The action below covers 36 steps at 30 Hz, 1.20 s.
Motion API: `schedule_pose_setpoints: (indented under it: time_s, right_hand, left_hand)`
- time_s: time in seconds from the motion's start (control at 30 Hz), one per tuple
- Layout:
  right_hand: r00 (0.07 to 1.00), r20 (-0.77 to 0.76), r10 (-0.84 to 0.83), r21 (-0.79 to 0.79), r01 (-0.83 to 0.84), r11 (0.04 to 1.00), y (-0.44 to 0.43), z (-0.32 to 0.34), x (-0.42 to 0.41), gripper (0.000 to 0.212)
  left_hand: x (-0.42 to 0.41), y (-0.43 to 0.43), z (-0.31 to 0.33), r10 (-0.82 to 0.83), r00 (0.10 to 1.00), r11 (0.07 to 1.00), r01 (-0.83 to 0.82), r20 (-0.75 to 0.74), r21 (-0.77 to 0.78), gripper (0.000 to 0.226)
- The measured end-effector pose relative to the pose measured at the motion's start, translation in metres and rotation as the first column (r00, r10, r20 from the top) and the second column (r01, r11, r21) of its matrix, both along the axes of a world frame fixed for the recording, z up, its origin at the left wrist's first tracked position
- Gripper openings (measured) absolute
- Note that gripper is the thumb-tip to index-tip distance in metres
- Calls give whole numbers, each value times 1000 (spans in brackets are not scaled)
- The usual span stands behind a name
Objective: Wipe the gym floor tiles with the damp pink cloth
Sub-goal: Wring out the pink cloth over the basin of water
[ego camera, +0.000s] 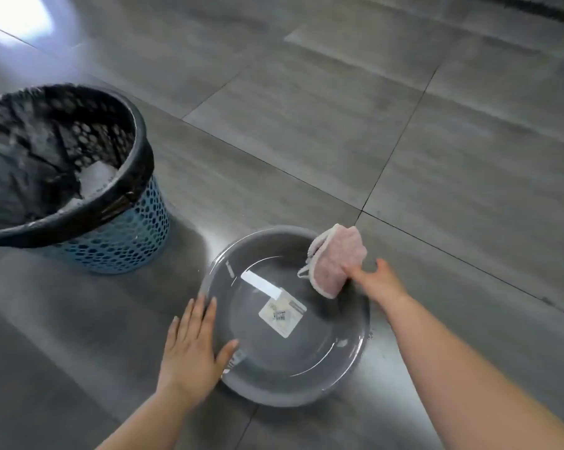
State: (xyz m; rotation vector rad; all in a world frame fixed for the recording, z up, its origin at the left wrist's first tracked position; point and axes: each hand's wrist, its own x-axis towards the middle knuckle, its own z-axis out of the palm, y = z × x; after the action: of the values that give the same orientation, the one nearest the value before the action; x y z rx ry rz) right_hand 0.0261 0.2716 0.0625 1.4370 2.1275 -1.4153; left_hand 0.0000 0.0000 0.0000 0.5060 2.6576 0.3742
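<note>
The right hand (379,280) grips the pink cloth (334,261) in curled fingers above the grey basin's (274,362) far rim, while the left hand (190,352) presses straight, spread fingers (196,315) against its near wall, with a blue wastebasket (121,241) beyond them on the floor tiles (306,125).

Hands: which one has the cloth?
The right hand pinches the pink cloth above the gray basin's far rim; the left hand holds nothing, fingers straight beside the basin's left rim.

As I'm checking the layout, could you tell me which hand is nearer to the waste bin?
Left. The left hand lies flat on the basin rim, on the side toward the bin; the right hand holds the pink cloth over the opposite rim.
</note>
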Motion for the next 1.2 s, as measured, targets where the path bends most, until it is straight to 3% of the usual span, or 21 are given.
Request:
schedule_pose_setpoints:
  time_s: [0.1, 0.13, 0.27, 0.4, 0.53, 0.63, 0.8, 0.93, 1.0, 1.07, 1.13, 1.2]
  right_hand:
    - [999, 0, -48, -105, 48, 993, 5, -16, -19, 64]
    - [994, -36, -99, -162, 92, 983, 4, -19, -25, 61]
    - [958, -137, -253, -235, 217, 948, 0, -28, -34, 55]
    - [922, -239, -306, -144, 278, 950, -3, -36, -38, 41]
    - [917, -259, -304, 0, 315, 949, -5, -41, -36, 46]
    - [870, -355, -343, -42, 351, 935, -6, -40, -30, 32]
    - [763, -498, -412, -128, 405, 905, -5, -18, -22, 25]
    - [723, -586, -367, -105, 381, 919, -3, 44, -13, 31]
    - [740, -585, -334, -121, 327, 937, -5, 83, 5, 29]
    - [773, -549, -318, -172, 269, 948, -10, 124, 30, 31]
    - [810, -511, -288, -194, 218, 957, -15, 169, 58, 32]
    - [833, -481, -275, -196, 203, 959, -19, 220, 88, 35]
  left_hand:
    - [1, -3, -8, -30, 1000, 999, 30, -7, -29, 78]
    - [2, -1, -7, -12, 1000, 999, 12, 18, -50, 73]
    - [-1, 0, -5, -40, 993, 996, 31, -111, -81, 68]
    - [-2, 1, -8, -69, 992, 994, 59, -109, -93, 69]
    - [-8, 1, -6, -119, 990, 981, 105, -81, -164, 70]
    - [-9, 3, -1, -152, 988, 973, 153, 22, -171, 70]
    - [-7, 1, -4, -252, 967, 929, 253, 41, -271, 72]
    - [-13, 2, 44, -256, 967, 896, 238, 1, -375, 108]
    - [-11, 9, 91, -127, 981, 951, 163, 147, -264, 88]
    - [-1, 22, 147, -68, 985, 993, 81, 160, -82, 61]
    - [15, 45, 210, -66, 981, 993, 47, 185, 105, 54]
    - [38, 74, 273, -92, 936, 974, 14, 338, 225, 49]
